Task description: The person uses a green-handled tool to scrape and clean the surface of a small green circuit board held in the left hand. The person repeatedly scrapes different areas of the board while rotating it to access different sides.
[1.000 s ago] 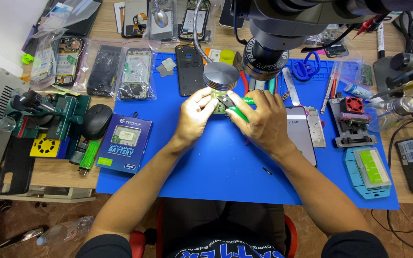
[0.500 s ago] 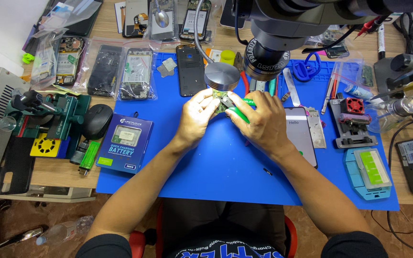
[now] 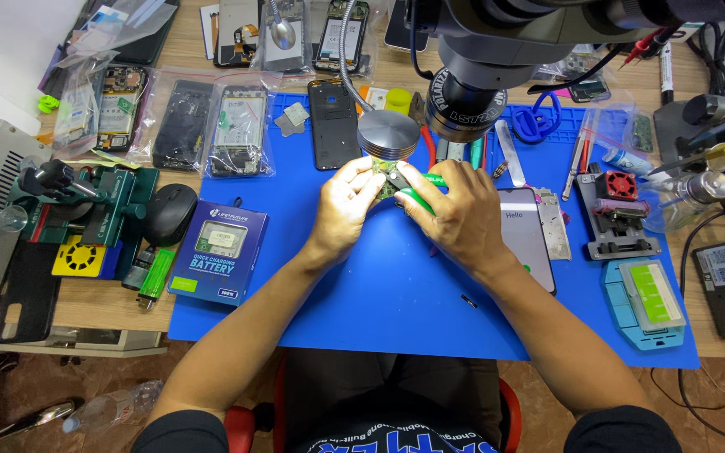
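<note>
The fingers (image 3: 377, 178) of the left hand (image 3: 344, 210) pinch a small green circuit board (image 3: 389, 179), held just above the blue rubber mat (image 3: 396, 302) under the black microscope head (image 3: 463, 92). The right hand (image 3: 455, 214) closes its fingers around a green-handled tool (image 3: 417, 198), its tip at the board. A white-screened phone (image 3: 527, 235) lies just right of that hand; a blue battery box (image 3: 218, 251) sits well left on the wooden desk (image 3: 94, 302).

Small green circuit board (image 3: 388, 178) and green-handled tool (image 3: 417, 198), both held over the blue silicone work mat.

The board sits mostly hidden between the fingertips, just below the round metal disc. The glossy green handle lies slantwise, its tip toward the board.
</note>
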